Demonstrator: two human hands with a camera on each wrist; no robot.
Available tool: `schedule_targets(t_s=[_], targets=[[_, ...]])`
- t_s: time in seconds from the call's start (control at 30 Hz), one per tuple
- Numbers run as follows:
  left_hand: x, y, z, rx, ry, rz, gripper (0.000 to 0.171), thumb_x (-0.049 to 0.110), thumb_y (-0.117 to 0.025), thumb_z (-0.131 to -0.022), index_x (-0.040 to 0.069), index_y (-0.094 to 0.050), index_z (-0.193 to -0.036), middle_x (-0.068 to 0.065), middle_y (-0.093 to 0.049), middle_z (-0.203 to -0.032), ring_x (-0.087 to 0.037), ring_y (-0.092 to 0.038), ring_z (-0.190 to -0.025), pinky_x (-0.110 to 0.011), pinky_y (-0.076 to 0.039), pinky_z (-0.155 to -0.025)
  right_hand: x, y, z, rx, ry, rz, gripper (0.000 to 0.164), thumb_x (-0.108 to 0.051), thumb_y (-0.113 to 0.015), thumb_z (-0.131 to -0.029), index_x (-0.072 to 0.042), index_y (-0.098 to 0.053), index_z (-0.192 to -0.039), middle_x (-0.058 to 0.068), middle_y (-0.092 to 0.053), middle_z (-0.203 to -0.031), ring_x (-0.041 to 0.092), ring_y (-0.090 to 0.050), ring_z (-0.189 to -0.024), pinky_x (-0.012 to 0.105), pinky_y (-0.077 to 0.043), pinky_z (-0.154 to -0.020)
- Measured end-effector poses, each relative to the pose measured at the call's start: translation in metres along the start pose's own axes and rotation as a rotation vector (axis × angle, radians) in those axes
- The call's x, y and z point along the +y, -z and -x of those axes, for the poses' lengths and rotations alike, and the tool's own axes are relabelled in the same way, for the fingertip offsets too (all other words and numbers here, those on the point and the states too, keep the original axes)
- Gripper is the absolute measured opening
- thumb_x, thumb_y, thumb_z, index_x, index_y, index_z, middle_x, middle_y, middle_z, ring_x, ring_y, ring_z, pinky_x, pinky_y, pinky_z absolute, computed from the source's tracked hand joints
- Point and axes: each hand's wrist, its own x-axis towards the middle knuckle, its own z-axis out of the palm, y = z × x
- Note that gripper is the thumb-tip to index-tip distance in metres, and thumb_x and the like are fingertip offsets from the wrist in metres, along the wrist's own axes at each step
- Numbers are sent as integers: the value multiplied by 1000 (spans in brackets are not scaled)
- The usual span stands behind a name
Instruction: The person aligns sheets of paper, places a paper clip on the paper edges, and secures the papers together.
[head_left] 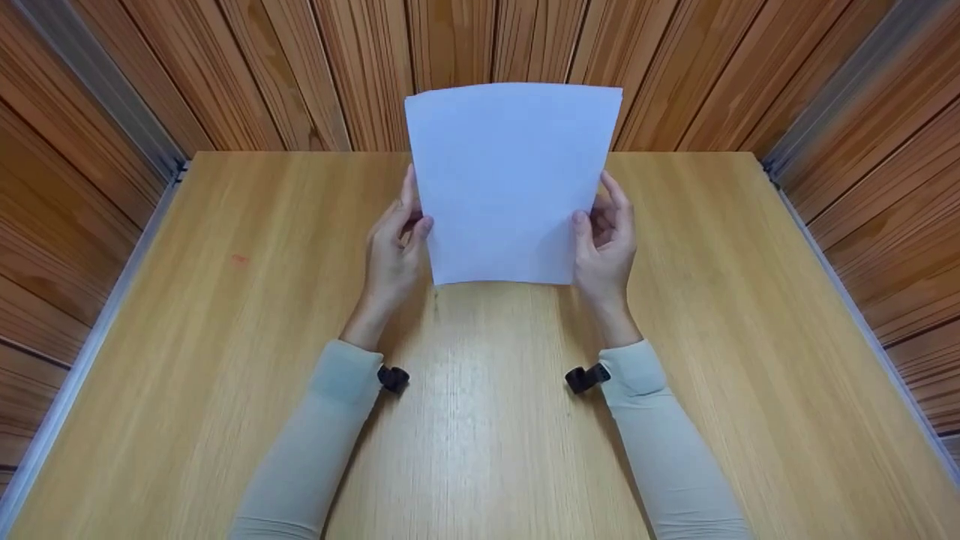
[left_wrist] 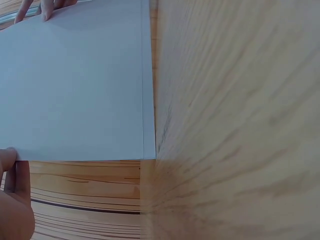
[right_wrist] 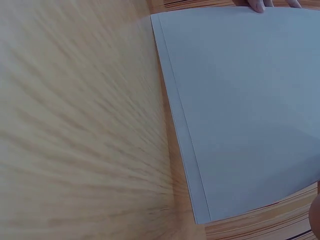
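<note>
Upright above the table, a few white paper sheets [head_left: 510, 184] are held together, slightly bowed along the top. My left hand [head_left: 392, 251] pinches their left edge, thumb in front and fingers at the side and behind. On the opposite edge my right hand [head_left: 609, 247] grips the same way, its thumb flat on the front sheet. Both wrist views show a narrow strip along the bottom, where one sheet [left_wrist: 148, 100] reaches past the one before it. The lower edge is close over the tabletop in those views. Fingers behind the paper are partly hidden.
Beneath the hands lies a light wooden table [head_left: 480, 420] with a small red mark [head_left: 239, 259] on its left side. Wood-plank walls [head_left: 450, 45] stand behind it and at both sides. Small black cameras [head_left: 393, 379] are worn at both sleeve cuffs.
</note>
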Motion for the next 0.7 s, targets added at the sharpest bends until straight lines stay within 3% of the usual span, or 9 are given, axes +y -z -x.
schedule_targets(t_s=[0.17, 0.33, 0.53, 0.7], targets=[[1, 2, 0, -5, 3, -10, 64, 1, -63, -105, 3, -36, -163, -16, -66, -105, -23, -65, -99, -30, -56, -98, 2, -1, 1, 17, 6, -29, 50, 9, -60, -101, 3, -49, -150, 13, -69, -112, 23, -66, -101, 29, -52, -86], [3, 2, 1, -31, 22, -43, 66, 1, -61, -106, 7, -34, -165, -16, -69, -119, -23, -66, -107, -33, -56, -101, 1, 1, 2, 9, 0, -9, 52, 7, -59, -103, 5, -46, -153, 13, -69, -115, 20, -66, -103, 28, -53, -90], [3, 2, 0, -35, -5, -63, 62, 1, -57, -108, 5, -33, -165, -19, -63, -144, -23, -65, -115, -35, -55, -101, 0, 2, 3, -8, -19, 15, 54, 5, -55, -106, 5, -41, -158, 15, -68, -116, 17, -66, -103, 27, -54, -92], [4, 2, 1, -23, -11, -65, 57, 4, -54, -110, 6, -35, -164, -18, -68, -128, -21, -65, -111, -34, -55, -100, 1, 2, 2, -16, -13, 31, 56, 3, -55, -107, 5, -37, -161, 15, -67, -114, 16, -66, -100, 25, -54, -90]])
